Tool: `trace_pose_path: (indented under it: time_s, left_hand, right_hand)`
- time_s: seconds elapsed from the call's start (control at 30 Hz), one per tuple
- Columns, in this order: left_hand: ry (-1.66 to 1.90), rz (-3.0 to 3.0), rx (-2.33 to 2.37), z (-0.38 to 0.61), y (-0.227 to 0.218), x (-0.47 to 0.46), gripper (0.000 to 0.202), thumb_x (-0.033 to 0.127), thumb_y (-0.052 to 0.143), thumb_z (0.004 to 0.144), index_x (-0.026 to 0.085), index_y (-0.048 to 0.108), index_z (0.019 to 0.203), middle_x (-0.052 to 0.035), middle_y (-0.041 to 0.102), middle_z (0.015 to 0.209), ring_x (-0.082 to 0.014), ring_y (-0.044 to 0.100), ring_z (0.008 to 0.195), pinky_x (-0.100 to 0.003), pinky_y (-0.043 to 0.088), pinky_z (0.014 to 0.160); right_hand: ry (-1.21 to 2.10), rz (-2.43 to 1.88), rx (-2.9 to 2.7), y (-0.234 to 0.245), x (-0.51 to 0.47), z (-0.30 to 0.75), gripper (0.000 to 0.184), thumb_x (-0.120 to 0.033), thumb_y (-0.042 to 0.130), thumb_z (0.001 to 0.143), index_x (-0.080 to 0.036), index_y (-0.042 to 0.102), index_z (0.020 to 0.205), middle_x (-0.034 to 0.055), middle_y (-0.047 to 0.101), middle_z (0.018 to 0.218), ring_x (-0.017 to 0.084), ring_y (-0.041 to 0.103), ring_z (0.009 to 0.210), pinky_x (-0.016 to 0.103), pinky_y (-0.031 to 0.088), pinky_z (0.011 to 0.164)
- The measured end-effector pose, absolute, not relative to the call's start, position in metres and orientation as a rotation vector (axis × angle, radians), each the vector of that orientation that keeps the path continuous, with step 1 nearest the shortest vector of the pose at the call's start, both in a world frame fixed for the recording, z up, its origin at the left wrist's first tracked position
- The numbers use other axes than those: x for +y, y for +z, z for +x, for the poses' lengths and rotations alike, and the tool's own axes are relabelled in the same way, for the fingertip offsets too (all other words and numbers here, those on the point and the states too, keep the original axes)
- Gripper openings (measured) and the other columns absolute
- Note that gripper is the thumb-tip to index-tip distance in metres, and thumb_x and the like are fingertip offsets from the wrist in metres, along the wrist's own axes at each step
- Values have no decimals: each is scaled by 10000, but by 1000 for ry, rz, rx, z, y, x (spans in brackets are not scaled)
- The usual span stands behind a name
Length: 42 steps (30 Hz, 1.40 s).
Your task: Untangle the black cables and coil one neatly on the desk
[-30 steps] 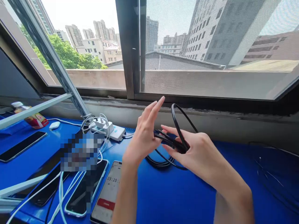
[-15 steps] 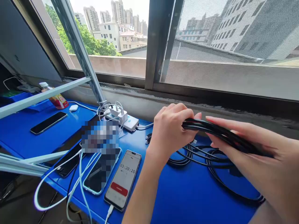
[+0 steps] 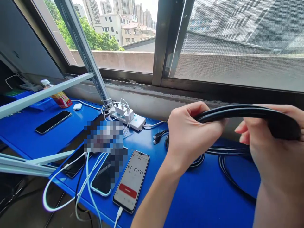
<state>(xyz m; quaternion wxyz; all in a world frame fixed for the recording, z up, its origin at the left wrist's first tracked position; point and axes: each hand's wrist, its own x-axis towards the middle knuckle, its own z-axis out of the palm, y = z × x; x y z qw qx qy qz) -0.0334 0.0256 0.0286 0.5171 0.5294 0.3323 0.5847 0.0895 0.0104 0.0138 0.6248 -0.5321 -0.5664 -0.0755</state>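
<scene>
A coiled black cable (image 3: pixel 237 111) is stretched between my two hands above the blue table. My left hand (image 3: pixel 190 133) is closed round its left end, thumb along the underside. At the other end, my right hand (image 3: pixel 273 139) grips the bundle, where a wide black part sits against the palm; I cannot make out what that part is. Below and behind my hands, more black cable (image 3: pixel 234 183) lies in loops on the table, partly hidden by my right hand. Black plugs (image 3: pixel 159 136) of a cable rest left of my left hand.
A phone showing a timer (image 3: pixel 131 180) lies plugged in on the blue table (image 3: pixel 194 202), beside another phone (image 3: pixel 102 177) and white cables. Behind them is a white power strip (image 3: pixel 135 122). A metal frame (image 3: pixel 80 34) crosses the left side; a bottle (image 3: pixel 60 96) stands beyond it.
Both hands have shifted right with the cable, which now bows upward between them. My left hand has turned so its thumb side shows. The view has moved slightly.
</scene>
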Motion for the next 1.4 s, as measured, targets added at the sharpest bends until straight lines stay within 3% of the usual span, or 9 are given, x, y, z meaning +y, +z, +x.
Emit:
trace_pose_path:
  time_s: [0.17,0.37,0.47,0.57,0.7,0.93,1.1,1.27,1.4]
  left_hand:
    - [1040,1224,622,-30,30,22,258,169,649,705,187,464,526,68,420,482,-53,374,445,-193,298,435]
    - [1158,1291,805,-20,15,33,267,280,661,711,186,486,534,49,439,483,-96,521,504,-196,356,466]
    - [1235,1192,753,-22,13,40,301,300,609,752,185,458,518,67,382,431,-59,448,391,-184,316,414]
    - [1283,1043,693,-32,17,46,328,264,615,717,189,406,477,94,283,363,-22,267,292,-192,221,356]
    - [1287,949,636,-45,22,49,407,194,614,634,197,266,424,99,200,341,-9,186,277,-215,134,341]
    - [1361,941,622,-48,24,47,398,191,589,617,192,226,453,98,166,347,-9,167,274,-228,93,347]
    - [1387,984,578,-43,26,46,454,213,572,649,192,173,434,88,168,350,-10,188,268,-223,154,337]
    - [1240,1061,684,-34,17,53,519,262,578,782,206,223,408,77,214,365,-59,426,346,-202,357,437]
    - [1253,1236,930,-30,8,58,342,282,621,811,189,460,525,46,477,461,-113,600,579,-219,456,625]
  right_hand:
    - [7,-1324,-956,20,18,101,88,-292,656,626,-284,701,702,-52,508,474,91,399,356,317,301,406]
    - [228,-1168,-755,26,23,107,198,-212,671,488,-273,632,672,-79,476,473,57,340,318,236,172,295]
    - [345,-1122,-782,24,24,99,208,-253,725,467,-237,580,615,-90,440,450,44,298,291,208,131,260]
    - [376,-1120,-905,19,27,94,202,-299,735,536,-212,590,647,-96,438,438,59,364,307,198,260,279]
    - [388,-1263,-1134,12,27,97,219,-373,701,650,-206,657,785,-44,588,548,121,577,489,249,479,488]
    - [374,-1521,-1286,2,23,105,388,-531,602,761,-236,633,1012,17,695,844,192,656,760,286,473,591]
    - [266,-1352,-1280,7,20,102,354,-411,634,772,-233,587,1075,-3,679,879,161,644,767,267,490,633]
    - [-22,-1321,-1221,17,12,107,188,-301,562,832,-206,642,973,-25,602,663,122,553,525,257,449,526]
    - [-190,-1301,-1301,22,9,117,191,-307,543,852,-184,673,919,-24,534,568,132,516,492,282,411,529]
